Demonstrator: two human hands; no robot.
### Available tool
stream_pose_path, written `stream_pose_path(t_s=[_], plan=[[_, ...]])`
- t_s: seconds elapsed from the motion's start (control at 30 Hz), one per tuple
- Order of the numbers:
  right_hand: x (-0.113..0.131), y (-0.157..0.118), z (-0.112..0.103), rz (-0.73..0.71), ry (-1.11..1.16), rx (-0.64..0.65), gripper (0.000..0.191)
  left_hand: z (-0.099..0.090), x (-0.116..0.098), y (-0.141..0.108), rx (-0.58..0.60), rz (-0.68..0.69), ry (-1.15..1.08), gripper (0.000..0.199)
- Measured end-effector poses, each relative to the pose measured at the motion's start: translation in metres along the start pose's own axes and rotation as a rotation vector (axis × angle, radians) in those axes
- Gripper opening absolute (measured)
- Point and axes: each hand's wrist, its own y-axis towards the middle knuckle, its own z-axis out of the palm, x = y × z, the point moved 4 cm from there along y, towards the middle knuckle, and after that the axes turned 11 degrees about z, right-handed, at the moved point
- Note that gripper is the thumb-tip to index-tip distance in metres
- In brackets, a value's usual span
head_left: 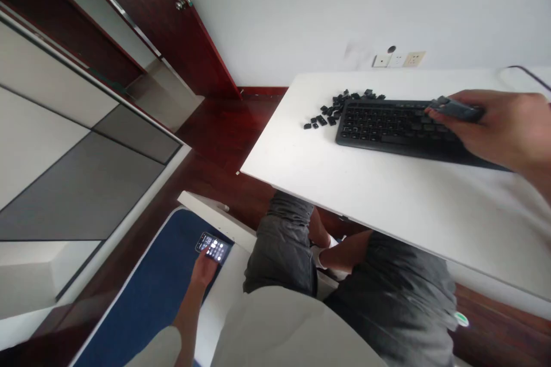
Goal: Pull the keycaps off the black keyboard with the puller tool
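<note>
My right hand (495,132) comes in from the right edge and grips a slim dark grey tool (456,109), its tip over the upper right part of a black computer keyboard (387,126). Just beyond the keyboard's left end lies a loose heap of black keycaps (331,112) on the white desk (301,175). Far below, past the desk edge, my left hand (203,269) holds a smartphone (213,248) with its screen lit. The tool's far end is partly hidden by my fingers.
My grey-clad legs (279,246) are crossed under the desk. A blue cushion (150,292) lies beneath my left hand. Wall sockets (398,59) sit above the desk's far edge, with a dark cable (527,73) at its right. A dark red door (159,11) stands at upper left.
</note>
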Motion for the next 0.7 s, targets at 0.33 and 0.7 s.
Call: stream_pose_path(t_s=[0.33,0.7], plan=[[0.004,-0.003,-0.001,-0.094,0.141,0.023,0.049,-0.003,-0.063,0.007,-0.082,0.268,-0.074,0.032],[0.01,-0.005,-0.006,-0.176,0.217,0.056,0.023,0.181,-0.188,0.08,0.211,0.254,-0.007,0.039]])
